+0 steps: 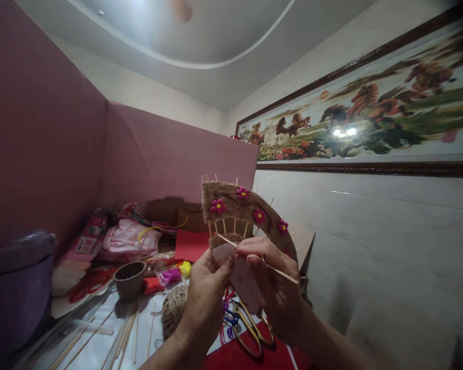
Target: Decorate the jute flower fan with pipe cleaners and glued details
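A long framed painting of horses (370, 118) is hanging on the pale wall to your right, and a pink partition (170, 154) is closing off the left and back of the tabletop (96, 349). A purple tub (15, 288) is sitting at the far left edge.

You are holding a woven fan piece (247, 210) up in front of you, above the near part of the tabletop. It is an arc of brown twine wound over wooden spokes, with small pink flowers on it. Your left hand (208, 293) is gripping its pale lower part between thumb and fingers. Your right hand (273, 282) is pinching a thin stick (281, 272), which is lying slantwise across the base of the fan piece.

Below your hands, a ball of twine (174, 308) is resting on the tabletop, with a small brown pot (129, 280) just to its left and loose sticks (127, 334) lying in front of the pot. Gold-coloured loops (250, 329) are showing under your right wrist; you cannot tell what they belong to.
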Demonstrator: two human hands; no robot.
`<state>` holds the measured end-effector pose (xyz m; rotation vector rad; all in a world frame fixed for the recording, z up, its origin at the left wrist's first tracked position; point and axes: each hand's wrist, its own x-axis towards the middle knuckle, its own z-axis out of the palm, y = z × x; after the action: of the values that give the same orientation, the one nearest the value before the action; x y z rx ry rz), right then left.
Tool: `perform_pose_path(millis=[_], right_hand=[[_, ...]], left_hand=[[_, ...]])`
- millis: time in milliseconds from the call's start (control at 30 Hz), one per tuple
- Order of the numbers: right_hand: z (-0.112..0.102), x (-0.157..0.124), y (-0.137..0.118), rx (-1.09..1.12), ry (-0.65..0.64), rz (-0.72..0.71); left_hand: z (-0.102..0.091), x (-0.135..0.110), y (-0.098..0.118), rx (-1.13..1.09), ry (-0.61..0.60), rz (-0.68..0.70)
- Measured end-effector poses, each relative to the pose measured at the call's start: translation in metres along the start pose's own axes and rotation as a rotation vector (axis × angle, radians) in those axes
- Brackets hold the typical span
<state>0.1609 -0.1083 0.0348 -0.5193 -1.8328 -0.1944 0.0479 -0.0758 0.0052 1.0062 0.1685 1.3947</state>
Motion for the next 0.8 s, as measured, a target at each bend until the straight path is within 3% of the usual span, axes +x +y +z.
perform_pose_path(millis=[233, 533, 800], right_hand=[[0.0007, -0.0032, 0.0000, -0.003, -0.005, -0.002], [0.0017, -0.0062, 0.0018, 0.089, 0.176, 0.112], [0.0009, -0.0011, 0.0028, 0.039, 0.158, 0.185]], left_hand=[[0.0001, -0.0011, 0.0001, 0.004, -0.009, 0.004], [-0.0005, -0.0002, -0.0005, 0.007, -0.006, 0.001], [0.0013, -0.0004, 0.0001, 0.005, -0.009, 0.006]])
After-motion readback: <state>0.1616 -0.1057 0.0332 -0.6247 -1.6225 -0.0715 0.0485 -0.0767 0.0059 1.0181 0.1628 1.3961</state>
